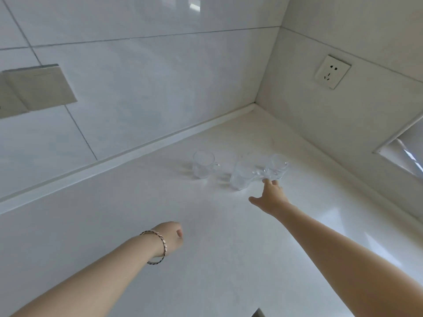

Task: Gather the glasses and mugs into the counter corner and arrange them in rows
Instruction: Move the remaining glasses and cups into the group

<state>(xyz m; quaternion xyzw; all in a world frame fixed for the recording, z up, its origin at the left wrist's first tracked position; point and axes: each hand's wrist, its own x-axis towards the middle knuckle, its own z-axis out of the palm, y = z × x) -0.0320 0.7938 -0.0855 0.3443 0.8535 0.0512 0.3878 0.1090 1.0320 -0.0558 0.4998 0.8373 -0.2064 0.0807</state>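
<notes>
**Three clear mugs short of the corner**

Three glass mugs stand upright on the white counter [206, 259], all well out from the corner [254, 104] where the two tiled walls meet. The left mug [202, 164] stands apart from the other two, nearest the back wall. The middle mug [242, 175] and the right mug [275, 167] stand close together; whether they touch I cannot tell.

The right hand [271, 195] is spread open, fingers apart, its fingertips [267, 180] at the base of the right mug, gripping nothing. The left hand [172, 235], farthest from the corner, looks loosely curled and empty, a bracelet [158, 247] on its wrist.

These mugs are probably light, rigid, smooth and breakable, and knocking them together risks chips. Take each by its handle or around the body, and slide or lift it gently towards the corner.
</notes>
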